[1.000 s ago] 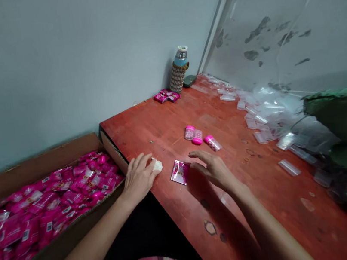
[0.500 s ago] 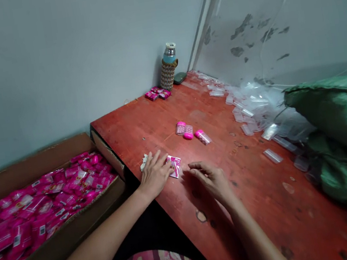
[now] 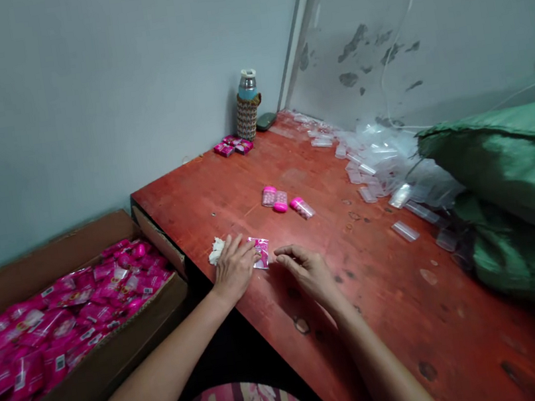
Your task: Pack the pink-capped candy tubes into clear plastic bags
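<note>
My left hand (image 3: 235, 269) lies on the red table (image 3: 366, 320) near its left edge, fingers spread, the fingertips touching the left side of a small pink printed packet (image 3: 261, 253). A crumpled white scrap (image 3: 216, 251) lies just beyond that hand. To the right of the packet, my right hand (image 3: 307, 269) hovers low with its fingers curved and the thumb close to the index finger. Whether something small is between them is too small to tell. Pink-capped clear containers (image 3: 303, 207) of small beads lie farther back.
A cardboard box (image 3: 162, 303) full of pink packages stands at the left. Clear plastic cases (image 3: 405, 231) and a green sack (image 3: 522, 189) occupy the right. A bottle (image 3: 247, 113) and pink boxes (image 3: 243, 146) sit by the wall.
The whole view has shifted, so the table's things appear farther left. My left hand's fingers have drawn closer together, and more of the white scrap shows. My right hand remains beside the packet.
</note>
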`<control>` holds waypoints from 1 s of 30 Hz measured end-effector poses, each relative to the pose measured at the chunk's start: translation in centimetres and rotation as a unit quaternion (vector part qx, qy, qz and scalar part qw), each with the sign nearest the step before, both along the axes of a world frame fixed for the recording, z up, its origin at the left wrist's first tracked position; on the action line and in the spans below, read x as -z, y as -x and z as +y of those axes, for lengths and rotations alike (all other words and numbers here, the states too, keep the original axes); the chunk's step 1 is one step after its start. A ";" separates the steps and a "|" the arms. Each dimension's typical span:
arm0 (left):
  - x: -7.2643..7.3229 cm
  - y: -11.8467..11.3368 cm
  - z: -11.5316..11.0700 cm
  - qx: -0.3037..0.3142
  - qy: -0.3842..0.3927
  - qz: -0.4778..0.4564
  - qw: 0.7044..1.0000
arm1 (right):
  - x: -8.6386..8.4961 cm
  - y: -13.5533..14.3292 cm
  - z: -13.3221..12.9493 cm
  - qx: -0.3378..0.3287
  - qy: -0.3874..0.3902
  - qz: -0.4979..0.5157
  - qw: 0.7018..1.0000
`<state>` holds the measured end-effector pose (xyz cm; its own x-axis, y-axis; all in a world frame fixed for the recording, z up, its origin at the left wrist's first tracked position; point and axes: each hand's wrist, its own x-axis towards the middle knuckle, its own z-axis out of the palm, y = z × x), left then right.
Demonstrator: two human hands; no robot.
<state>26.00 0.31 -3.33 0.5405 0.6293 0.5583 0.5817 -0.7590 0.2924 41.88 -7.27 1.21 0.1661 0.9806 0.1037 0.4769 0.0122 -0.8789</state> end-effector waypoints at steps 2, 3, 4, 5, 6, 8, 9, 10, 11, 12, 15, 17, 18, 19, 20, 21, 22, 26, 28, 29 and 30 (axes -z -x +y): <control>0.1 -0.1 0.0 0.000 0.006 -0.004 1.000 | 0.2 0.0 -0.1 0.011 0.000 0.003 1.000; 0.1 -0.2 0.0 0.002 0.008 -0.006 1.000 | 0.2 0.0 -0.1 0.019 -0.001 0.003 1.000; 0.2 -0.3 0.0 0.006 0.010 -0.006 1.000 | 0.2 0.1 -0.1 0.026 -0.002 0.003 1.000; 0.2 -0.4 0.1 0.013 0.011 -0.006 1.000 | 0.2 0.1 0.0 0.032 -0.003 0.003 0.999; 0.2 -0.5 0.2 0.019 0.013 -0.007 1.000 | 0.1 0.2 0.1 0.038 -0.003 0.003 0.999; 0.2 -0.6 0.3 0.033 0.022 -0.007 0.999 | 0.0 0.4 0.4 0.045 0.000 0.004 0.999; 0.1 -0.6 0.4 0.036 0.029 -0.007 0.999 | 0.0 0.5 0.5 0.046 0.003 0.002 0.999; 0.1 -0.6 0.3 0.037 0.038 -0.007 0.999 | 0.0 0.6 0.6 0.047 0.005 -0.005 0.999; 0.1 -0.5 0.2 0.032 0.046 -0.006 0.998 | 0.0 0.7 0.7 0.048 0.007 -0.013 0.999; 0.0 -0.5 0.1 0.024 0.053 -0.004 0.998 | 0.0 0.8 0.7 0.049 0.006 -0.020 0.999; 0.1 -0.4 -0.4 -0.002 0.054 0.007 0.998 | 0.3 0.9 0.7 0.051 -0.001 -0.027 0.998; 0.2 -0.4 -0.6 -0.008 0.047 0.013 0.999 | 0.5 0.8 0.7 0.049 -0.001 -0.022 0.999; 0.3 -0.4 -0.6 -0.004 0.042 0.015 0.999 | 0.5 0.8 0.7 0.047 0.001 -0.021 0.999; 0.3 -0.5 -0.6 0.000 0.037 0.014 0.999 | 0.5 0.8 0.8 0.048 0.004 -0.020 0.999; 0.3 -0.5 -0.6 0.006 0.031 0.011 0.999 | 0.6 0.8 0.9 0.050 0.008 -0.017 0.999; 0.2 -0.5 -0.6 0.010 0.026 0.007 1.000 | 0.6 0.9 1.0 0.055 0.013 -0.013 0.998; 0.1 -0.6 -0.6 0.014 0.021 0.001 1.000 | 0.6 1.0 1.2 0.064 0.016 -0.007 0.998; -0.8 -0.7 -1.1 0.031 0.017 -0.048 0.998 | 0.9 1.4 2.0 0.098 0.017 0.114 0.989; -1.5 -0.8 -1.5 0.051 0.028 -0.077 0.995 | 0.9 1.6 2.4 0.095 0.032 0.226 0.969; -1.9 -0.9 -1.7 0.059 0.041 -0.094 0.993 | 0.9 1.6 2.5 0.096 0.038 0.278 0.955; -2.4 -1.0 -1.9 0.061 0.061 -0.113 0.990 | 0.8 1.5 2.6 0.100 0.040 0.320 0.941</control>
